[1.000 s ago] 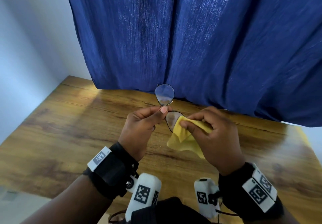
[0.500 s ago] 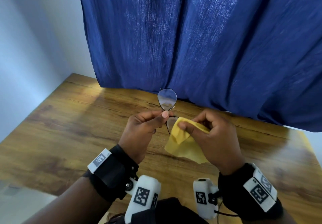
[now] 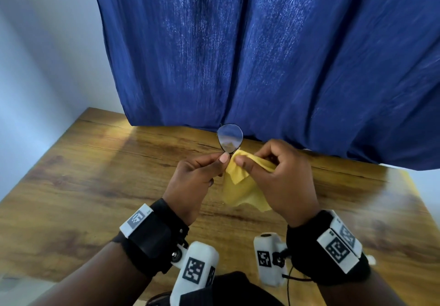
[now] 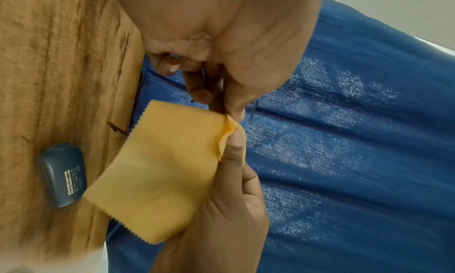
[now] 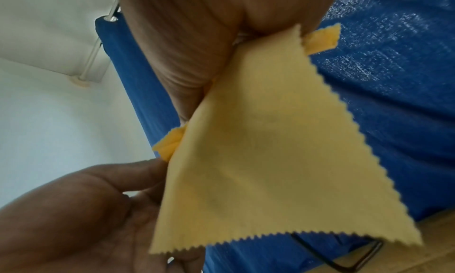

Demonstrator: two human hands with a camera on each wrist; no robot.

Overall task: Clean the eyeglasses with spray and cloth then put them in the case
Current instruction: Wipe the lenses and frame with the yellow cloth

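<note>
Above the surface, to the left, the left hand pinches the glasses near the bridge with thumb and forefinger closed on the frame, probably so that one lens stands up free and the other is offered to the cloth. To the right, the right hand grips this yellow cloth, its fingers curled and pressing a fold against the lower lens, which is hidden under it; the wiping step seems in progress. A dark blue case lies shut on the wood, seen only from the left wrist. No spray bottle is in view. Behind hangs a blue curtain, with a white wall at the left.
</note>
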